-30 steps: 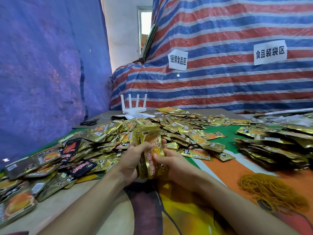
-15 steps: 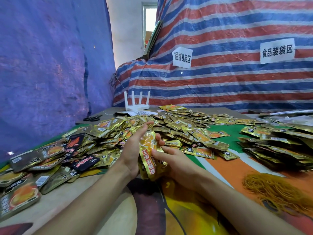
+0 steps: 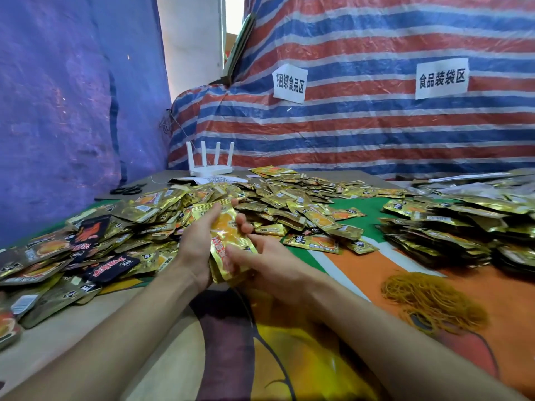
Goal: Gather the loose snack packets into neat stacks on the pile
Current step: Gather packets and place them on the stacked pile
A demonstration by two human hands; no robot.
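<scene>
Gold packet stack (image 3: 224,228) in curled right grip (image 3: 269,261), flat left grip (image 3: 197,247) against it (bare mat (image 3: 289,357) below, pile (image 3: 289,201) edge behind)

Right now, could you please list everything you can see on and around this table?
held packet stack: one, gold, upright between both hands
loose packets: many, gold and a few black, heaped across left and middle
stacked packets: several rows, gold, right side
rubber bands: one heap, tan, near right
router: one, white, far edge
scissors: one pair, black, far left
paper signs: two, white, on the striped tarp
striped tarp: one, red, blue, white, behind
blue tarp: one, left
table cover: one, green, orange, yellow, underneath
left hand: flat against the stack's left side
right hand: thumb on the stack's front, fingers behind
</scene>
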